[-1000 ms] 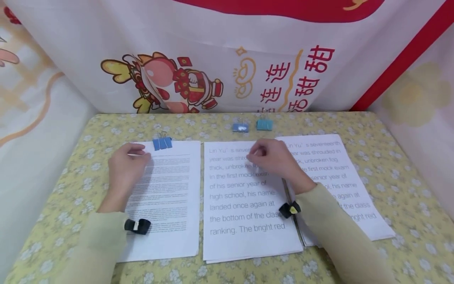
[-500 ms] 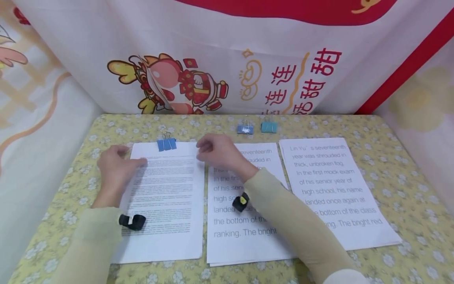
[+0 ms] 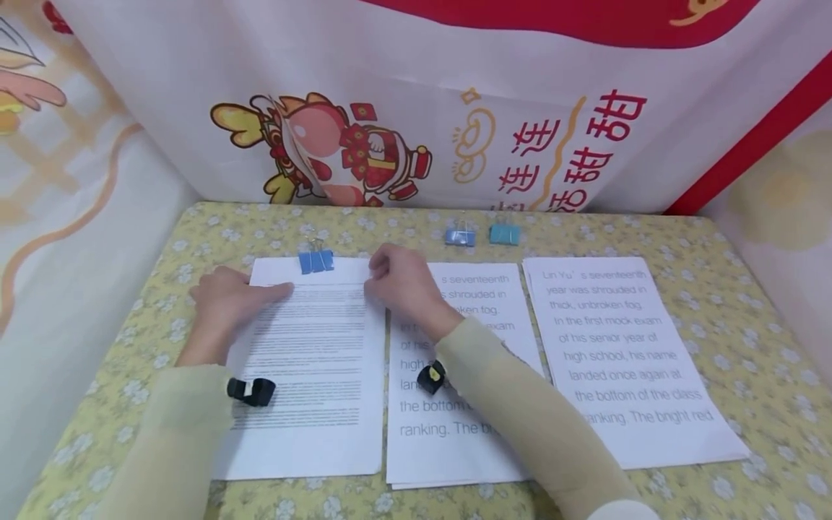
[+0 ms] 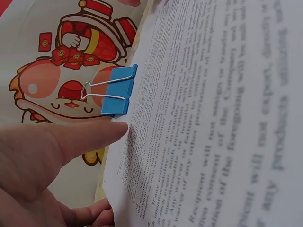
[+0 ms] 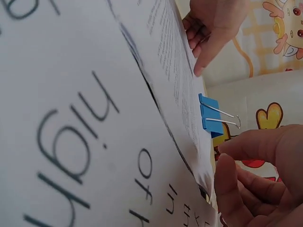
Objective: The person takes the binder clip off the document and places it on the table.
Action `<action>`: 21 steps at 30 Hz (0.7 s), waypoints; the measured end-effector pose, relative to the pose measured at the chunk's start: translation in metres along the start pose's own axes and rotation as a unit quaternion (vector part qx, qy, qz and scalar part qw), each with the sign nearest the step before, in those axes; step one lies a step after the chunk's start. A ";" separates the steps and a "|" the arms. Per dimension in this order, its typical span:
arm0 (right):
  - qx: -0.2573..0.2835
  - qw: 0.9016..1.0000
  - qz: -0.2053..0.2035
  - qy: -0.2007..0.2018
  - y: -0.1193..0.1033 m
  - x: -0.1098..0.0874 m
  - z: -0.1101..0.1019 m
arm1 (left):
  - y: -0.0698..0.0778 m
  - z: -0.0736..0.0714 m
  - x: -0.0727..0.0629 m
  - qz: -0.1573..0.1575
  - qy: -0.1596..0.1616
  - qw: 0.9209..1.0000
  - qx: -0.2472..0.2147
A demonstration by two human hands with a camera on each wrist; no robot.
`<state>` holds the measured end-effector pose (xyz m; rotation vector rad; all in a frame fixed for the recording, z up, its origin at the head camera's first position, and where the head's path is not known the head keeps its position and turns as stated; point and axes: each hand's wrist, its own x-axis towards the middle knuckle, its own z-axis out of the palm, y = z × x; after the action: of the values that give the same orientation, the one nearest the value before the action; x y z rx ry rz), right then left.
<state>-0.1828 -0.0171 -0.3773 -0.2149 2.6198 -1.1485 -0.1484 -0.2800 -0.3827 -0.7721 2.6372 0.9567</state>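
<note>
A stack of finely printed paper [image 3: 305, 448] lies at left, with a blue binder clip [image 3: 316, 261] on its top edge. My left hand [image 3: 224, 303] is at the stack's upper left edge, its thumb extended over the top sheet. In the left wrist view, the fingers [image 4: 94, 215] are bent beside the paper edge. My right hand [image 3: 406, 289] is at the upper right corner, thumb and index fingertips close together. The right wrist view shows these fingertips [image 5: 225, 172] just beyond the paper edge, near the clip [image 5: 211, 116]; no paper shows between them.
A large-print stack [image 3: 455, 462] lies in the middle, partly under my right forearm, and another [image 3: 650, 426] lies to its right. A blue binder clip [image 3: 460, 236] and a teal one [image 3: 504, 235] stand at the back of the flowered tablecloth [image 3: 162, 274], before a printed cloth backdrop [image 3: 403, 65].
My right hand has moved left from the middle stack to the clipped stack's upper right corner. My left hand has shifted slightly along the left edge, thumb over the page.
</note>
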 end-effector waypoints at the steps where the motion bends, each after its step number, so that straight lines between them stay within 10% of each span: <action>1: -0.002 1.000 0.004 0.014 0.001 0.000 -0.001 | 0.001 0.000 0.000 -0.005 -0.004 1.000 0.003; 7: -0.013 1.000 0.013 0.011 0.005 0.002 -0.005 | -0.001 0.001 0.003 -0.010 -0.015 0.997 -0.080; 21: 0.026 0.998 0.049 -0.003 0.010 0.002 -0.007 | -0.018 0.002 0.012 0.031 -0.039 0.961 -0.273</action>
<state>-0.1873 -0.0059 -0.3800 -0.0779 2.5607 -1.1785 -0.1489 -0.2952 -0.3981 -0.7372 2.3546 1.7301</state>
